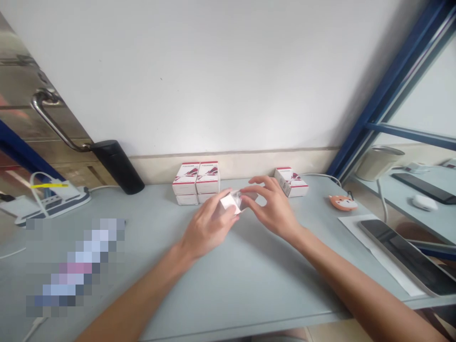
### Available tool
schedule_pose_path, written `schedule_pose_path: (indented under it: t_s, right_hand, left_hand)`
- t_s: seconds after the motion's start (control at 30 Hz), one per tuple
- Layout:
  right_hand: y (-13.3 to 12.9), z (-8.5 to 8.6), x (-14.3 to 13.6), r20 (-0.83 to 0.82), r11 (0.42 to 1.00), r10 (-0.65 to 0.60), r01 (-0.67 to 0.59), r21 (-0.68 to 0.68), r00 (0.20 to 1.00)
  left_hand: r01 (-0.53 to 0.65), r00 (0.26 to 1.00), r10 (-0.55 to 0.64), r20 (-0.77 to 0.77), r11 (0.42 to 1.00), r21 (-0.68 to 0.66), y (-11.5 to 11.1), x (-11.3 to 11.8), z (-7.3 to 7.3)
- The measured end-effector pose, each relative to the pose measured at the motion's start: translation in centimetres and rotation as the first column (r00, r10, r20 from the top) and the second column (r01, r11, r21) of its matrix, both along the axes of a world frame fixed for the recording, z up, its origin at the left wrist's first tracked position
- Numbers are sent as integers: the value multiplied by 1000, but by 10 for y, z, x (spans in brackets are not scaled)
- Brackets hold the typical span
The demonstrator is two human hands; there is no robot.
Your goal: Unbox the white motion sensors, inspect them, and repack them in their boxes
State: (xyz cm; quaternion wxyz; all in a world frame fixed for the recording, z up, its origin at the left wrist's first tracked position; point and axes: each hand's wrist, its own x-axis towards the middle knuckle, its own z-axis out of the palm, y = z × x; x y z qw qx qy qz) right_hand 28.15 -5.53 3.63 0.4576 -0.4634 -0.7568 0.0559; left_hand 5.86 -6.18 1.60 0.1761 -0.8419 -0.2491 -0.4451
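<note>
A small white box point(228, 202) is held above the middle of the grey table, its end facing me and seemingly open. My left hand point(210, 225) is wrapped round it from the left, the thumb on its near side. At the box's right edge, the thumb and index finger of my right hand point(272, 204) pinch at its opening or flap; what exactly they grip is too small to tell. Just behind my left hand, red-and-white boxes point(185, 176) stand stacked in two columns. One more red-and-white box point(294, 184) sits behind my right hand.
Along the wall stands a black cylinder point(119, 166). A power strip point(57, 204) with cables and a pixelated object point(76, 266) are at left. On the right lie an orange animal-faced item point(342, 203), white paper point(374, 251) and a dark phone point(406, 256), beside a blue-framed glass or mirror.
</note>
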Motion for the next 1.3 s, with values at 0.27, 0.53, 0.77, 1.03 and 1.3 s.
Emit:
schedule_pose_path:
  t_s: [0.27, 0.53, 0.77, 1.03, 1.3]
  right_hand:
    - [15, -1, 11, -175, 948, 36, -90, -307, 984]
    - [49, 8, 67, -676, 917, -260, -44, -397, 690]
    - [61, 9, 94, -832, 919, -362, 12, -394, 420]
    - [57, 8, 74, -912, 896, -251, -280, -346, 323]
    - [30, 9, 33, -921, 838, -173, -438, -324, 350]
  left_hand:
    - [-25, 999, 19, -26, 972, -234, 6, 1, -2]
    - [-51, 974, 186, 128, 735, -676, 15, 13, -4]
    - [72, 926, 261, 273, 589, -805, 25, 12, -5]
    - [-55, 917, 318, 240, 698, -714, 32, 10, -15]
    - [4, 943, 168, 286, 856, -516, 9, 17, -3]
